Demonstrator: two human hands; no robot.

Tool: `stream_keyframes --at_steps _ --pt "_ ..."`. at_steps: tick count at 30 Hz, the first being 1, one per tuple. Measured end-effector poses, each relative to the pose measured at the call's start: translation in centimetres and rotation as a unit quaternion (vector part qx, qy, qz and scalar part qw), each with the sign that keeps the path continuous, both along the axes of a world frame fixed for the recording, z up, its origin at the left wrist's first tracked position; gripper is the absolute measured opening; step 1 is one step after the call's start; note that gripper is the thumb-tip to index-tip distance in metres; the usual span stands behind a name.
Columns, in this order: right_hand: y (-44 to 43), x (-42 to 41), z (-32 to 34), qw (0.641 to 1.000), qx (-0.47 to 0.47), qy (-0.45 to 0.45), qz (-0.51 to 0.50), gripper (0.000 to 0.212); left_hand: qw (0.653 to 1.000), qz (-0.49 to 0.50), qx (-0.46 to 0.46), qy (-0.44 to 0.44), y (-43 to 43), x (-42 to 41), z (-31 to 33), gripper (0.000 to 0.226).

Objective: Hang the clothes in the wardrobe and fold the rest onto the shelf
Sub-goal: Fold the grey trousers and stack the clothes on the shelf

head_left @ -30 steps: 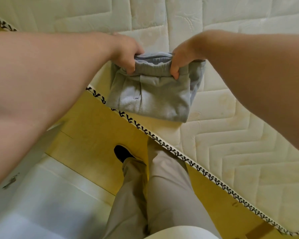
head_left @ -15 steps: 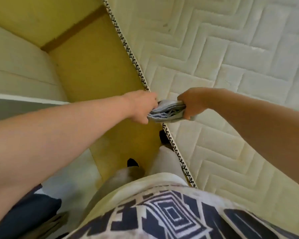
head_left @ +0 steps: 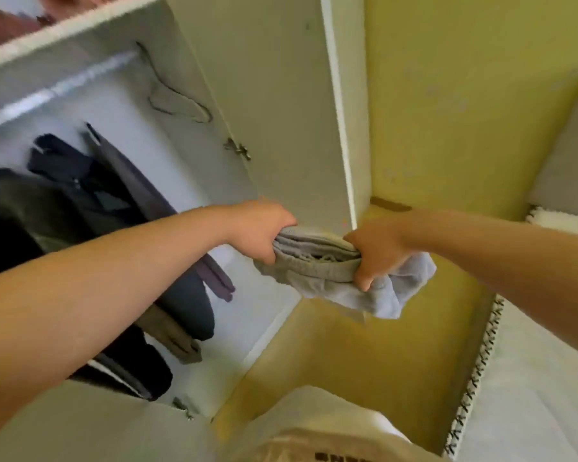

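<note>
A folded grey garment [head_left: 327,268] hangs in the air between my two hands, in front of the open white wardrobe [head_left: 274,95]. My left hand [head_left: 264,228] grips its left end, and my right hand [head_left: 376,251] grips its right end, with a loose pale corner drooping below. Inside the wardrobe several dark clothes [head_left: 90,201] hang from a metal rail [head_left: 57,91]. A bare wire hanger [head_left: 177,98] hangs at the rail's right end. A white shelf [head_left: 64,31] sits above the rail, with reddish fabric on it at the top left.
The wardrobe's side panel [head_left: 344,128] stands just behind my hands. Yellow wall [head_left: 464,111] and yellow floor [head_left: 364,355] fill the right and centre. The mattress edge with black stitched trim [head_left: 477,371] runs along the right.
I have turned from the mattress to the open wardrobe. Both hands keep their grip on the folded grey garment and have carried it up and over, in front of the wardrobe.
</note>
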State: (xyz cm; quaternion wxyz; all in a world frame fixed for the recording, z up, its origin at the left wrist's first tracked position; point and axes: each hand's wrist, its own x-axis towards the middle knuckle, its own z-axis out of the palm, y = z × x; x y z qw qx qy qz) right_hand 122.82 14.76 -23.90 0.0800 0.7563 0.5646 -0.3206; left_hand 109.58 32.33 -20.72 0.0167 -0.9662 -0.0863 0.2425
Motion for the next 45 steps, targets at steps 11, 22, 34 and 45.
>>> stream_keyframes --at_steps 11,22,34,45 --pt "16.8 -15.0 23.4 0.947 0.200 -0.104 0.230 0.052 0.925 0.325 0.038 -0.191 7.9 -23.8 24.1 0.045" --pt "26.4 -21.9 35.1 0.896 0.399 0.028 0.192 0.007 0.778 0.486 0.242 -0.315 12.2 -31.0 33.3 0.028" --pt "43.3 -28.6 45.4 0.830 0.515 0.073 0.203 0.006 0.698 0.544 0.410 -0.221 23.8 -34.4 44.2 0.012" --pt "62.0 -36.9 35.3 0.841 0.447 -0.124 0.279 0.064 0.705 0.658 0.234 -0.125 44.0 -38.6 34.5 0.055"
